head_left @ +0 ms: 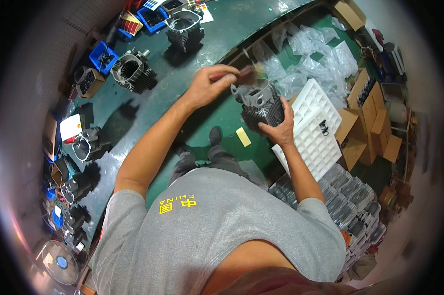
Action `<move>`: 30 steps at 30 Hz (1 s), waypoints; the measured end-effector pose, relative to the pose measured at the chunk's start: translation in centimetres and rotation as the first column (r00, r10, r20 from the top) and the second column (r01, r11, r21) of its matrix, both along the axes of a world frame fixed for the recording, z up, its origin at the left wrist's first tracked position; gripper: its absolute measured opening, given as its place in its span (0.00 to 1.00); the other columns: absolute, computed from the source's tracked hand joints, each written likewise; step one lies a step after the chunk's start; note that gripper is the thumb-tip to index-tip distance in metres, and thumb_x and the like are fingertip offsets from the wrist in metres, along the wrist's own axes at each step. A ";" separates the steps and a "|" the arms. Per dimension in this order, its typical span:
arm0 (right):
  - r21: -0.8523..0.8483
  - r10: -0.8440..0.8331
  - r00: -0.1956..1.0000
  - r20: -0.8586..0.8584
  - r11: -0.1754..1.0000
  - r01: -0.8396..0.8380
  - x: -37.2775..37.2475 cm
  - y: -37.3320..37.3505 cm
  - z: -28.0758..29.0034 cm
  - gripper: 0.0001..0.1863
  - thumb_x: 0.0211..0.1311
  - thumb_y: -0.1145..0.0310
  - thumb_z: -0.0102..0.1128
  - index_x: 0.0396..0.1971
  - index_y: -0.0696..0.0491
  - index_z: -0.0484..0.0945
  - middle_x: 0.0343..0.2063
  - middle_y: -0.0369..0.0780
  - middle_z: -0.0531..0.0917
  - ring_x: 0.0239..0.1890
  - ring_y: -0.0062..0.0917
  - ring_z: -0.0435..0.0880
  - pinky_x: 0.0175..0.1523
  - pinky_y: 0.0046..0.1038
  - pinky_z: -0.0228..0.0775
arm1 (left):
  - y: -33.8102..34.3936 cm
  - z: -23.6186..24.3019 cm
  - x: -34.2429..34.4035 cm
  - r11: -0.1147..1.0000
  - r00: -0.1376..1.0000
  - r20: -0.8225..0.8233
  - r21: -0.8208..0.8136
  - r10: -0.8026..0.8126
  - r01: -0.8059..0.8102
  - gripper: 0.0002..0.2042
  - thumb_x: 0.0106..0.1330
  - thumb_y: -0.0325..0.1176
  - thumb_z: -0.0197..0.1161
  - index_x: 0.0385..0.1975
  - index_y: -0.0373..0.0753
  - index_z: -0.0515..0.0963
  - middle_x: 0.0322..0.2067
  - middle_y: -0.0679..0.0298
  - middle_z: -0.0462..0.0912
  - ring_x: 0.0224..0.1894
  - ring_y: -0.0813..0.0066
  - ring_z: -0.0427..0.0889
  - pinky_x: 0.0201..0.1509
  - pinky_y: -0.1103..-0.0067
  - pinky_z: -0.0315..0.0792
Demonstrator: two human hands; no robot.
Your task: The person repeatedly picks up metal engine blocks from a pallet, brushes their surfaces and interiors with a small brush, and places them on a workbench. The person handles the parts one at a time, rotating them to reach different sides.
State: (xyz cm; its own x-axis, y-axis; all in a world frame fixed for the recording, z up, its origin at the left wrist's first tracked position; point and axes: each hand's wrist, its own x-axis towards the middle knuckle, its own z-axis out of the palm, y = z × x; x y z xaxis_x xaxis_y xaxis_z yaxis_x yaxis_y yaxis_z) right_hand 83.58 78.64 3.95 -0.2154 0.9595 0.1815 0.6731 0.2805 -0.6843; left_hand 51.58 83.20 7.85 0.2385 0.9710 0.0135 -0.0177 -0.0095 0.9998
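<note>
My left hand [209,87] is closed around the dark red handle of a brush [227,74]. The brush's pale head is smeared by motion just above the open rim of a grey finned metal housing [261,105]. That housing is held in the air by my right hand [281,127], its fingers wrapped round the lower right side. The ring-shaped opening faces up and away, with dark cooling fins below it. Two similar housings stand on the green bench to the left, one a finned housing [132,73], the other a farther housing [184,32].
Several more housings line the green bench [168,98] at left, beside blue bins [103,56] and a fan [60,261]. To the right lie clear plastic bags [313,49], white foam trays [308,137], open cardboard boxes [374,128] and stacked grey parts [337,201].
</note>
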 end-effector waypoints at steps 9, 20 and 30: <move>0.014 0.045 0.999 -0.017 0.999 -0.045 -0.8 -1.0 0.1 0.59 0.32 0.62 0.85 0.70 0.56 0.64 0.63 0.49 0.73 0.66 0.43 0.70 0.73 0.39 0.60 | 1.9 -0.8 -1.5 0.991 0.997 0.015 -0.109 0.082 -0.080 0.14 0.73 0.35 0.64 0.51 0.32 0.83 0.42 0.62 0.87 0.43 0.76 0.85 0.48 0.82 0.78; 0.150 0.046 0.995 0.085 0.987 -0.058 -0.3 -0.7 -0.7 0.59 0.30 0.62 0.84 0.70 0.54 0.63 0.62 0.51 0.71 0.65 0.49 0.68 0.71 0.45 0.60 | 1.1 1.0 -1.9 0.906 0.982 0.081 -0.378 -0.171 0.189 0.12 0.72 0.38 0.64 0.47 0.40 0.86 0.34 0.68 0.85 0.34 0.82 0.82 0.40 0.82 0.79; -0.250 -0.151 0.877 -0.455 0.968 0.037 0.2 -1.7 -1.7 0.61 0.39 0.58 0.85 0.73 0.60 0.56 0.61 0.48 0.74 0.63 0.36 0.75 0.70 0.35 0.65 | 0.5 -2.1 -4.8 0.891 0.880 -0.136 0.052 0.454 -0.452 0.13 0.72 0.36 0.63 0.47 0.33 0.84 0.36 0.66 0.88 0.38 0.81 0.83 0.44 0.81 0.76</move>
State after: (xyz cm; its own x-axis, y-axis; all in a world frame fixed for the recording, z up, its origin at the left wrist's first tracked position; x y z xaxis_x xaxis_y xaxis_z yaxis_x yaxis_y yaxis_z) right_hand 83.81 76.96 2.24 -0.0666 0.9977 0.0133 0.2738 0.0310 -0.9613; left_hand 46.80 83.70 5.73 -0.2265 0.9735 0.0317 0.1340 -0.0011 0.9910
